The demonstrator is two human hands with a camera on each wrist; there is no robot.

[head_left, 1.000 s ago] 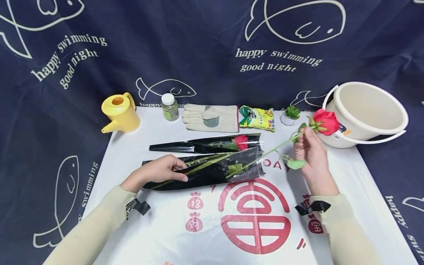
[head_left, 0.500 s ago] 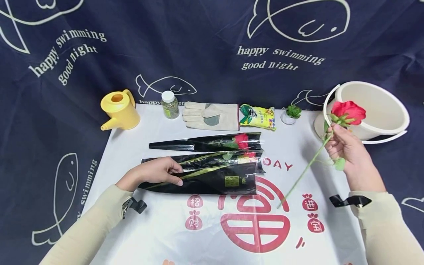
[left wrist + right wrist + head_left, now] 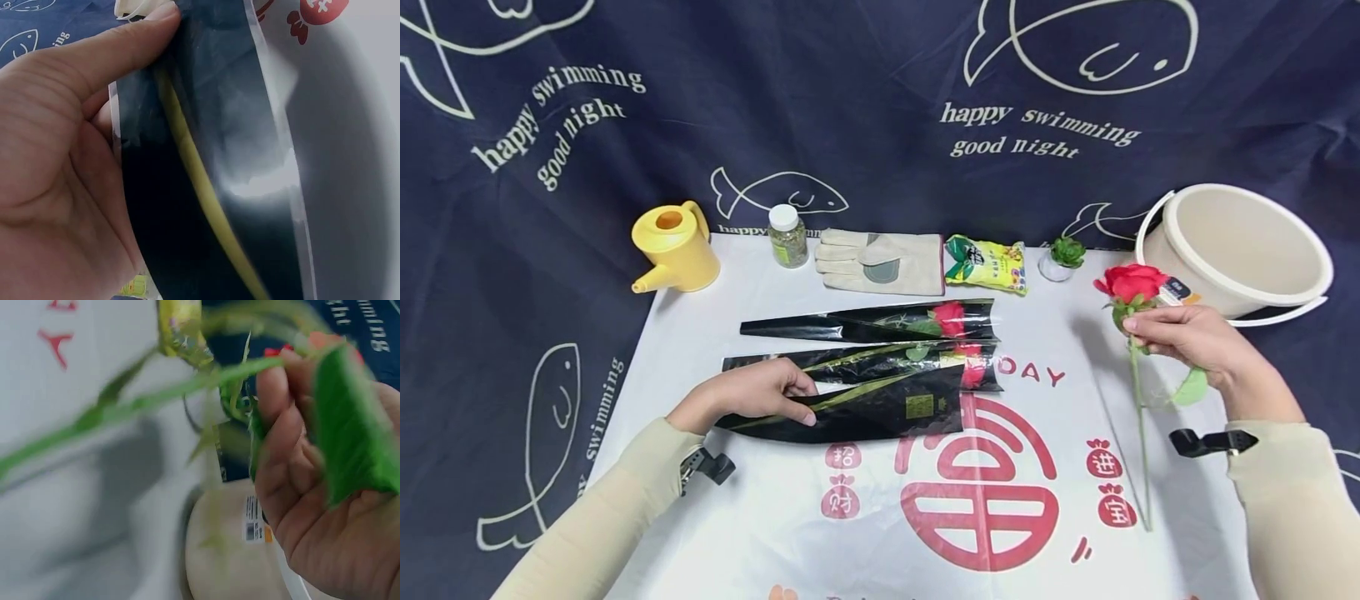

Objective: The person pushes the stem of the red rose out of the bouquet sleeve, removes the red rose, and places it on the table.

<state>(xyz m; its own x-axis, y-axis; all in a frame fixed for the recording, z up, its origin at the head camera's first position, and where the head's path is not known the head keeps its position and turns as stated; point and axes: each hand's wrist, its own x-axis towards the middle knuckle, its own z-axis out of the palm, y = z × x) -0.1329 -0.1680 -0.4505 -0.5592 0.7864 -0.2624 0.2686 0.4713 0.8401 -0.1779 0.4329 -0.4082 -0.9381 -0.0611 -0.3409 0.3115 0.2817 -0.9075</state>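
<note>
In the head view my right hand (image 3: 1195,337) pinches an artificial red rose (image 3: 1131,283) just below its bloom. Its green stem (image 3: 1137,417) hangs nearly straight down, and a leaf (image 3: 350,419) crosses the palm in the right wrist view. My left hand (image 3: 763,390) holds a black flower sleeve (image 3: 865,421) with a gold stripe, thumb on top and other fingers partly hidden behind it. Beyond it lie two more black sleeves with a red rose in each: the middle sleeve (image 3: 850,364), partly overlapped, and the far sleeve (image 3: 820,327).
Along the back stand a yellow watering can (image 3: 677,254), a jar (image 3: 787,239) with a white lid, work gloves (image 3: 887,267), a yellow packet (image 3: 988,265) and a small potted plant (image 3: 1060,258). A cream bucket (image 3: 1187,258) is at the back right, behind the rose.
The rose's stem has come out of the near sleeve's mouth. My right hand has carried it right and turned it upright. The left hand keeps its hold; the sleeve has shifted slightly towards me.
</note>
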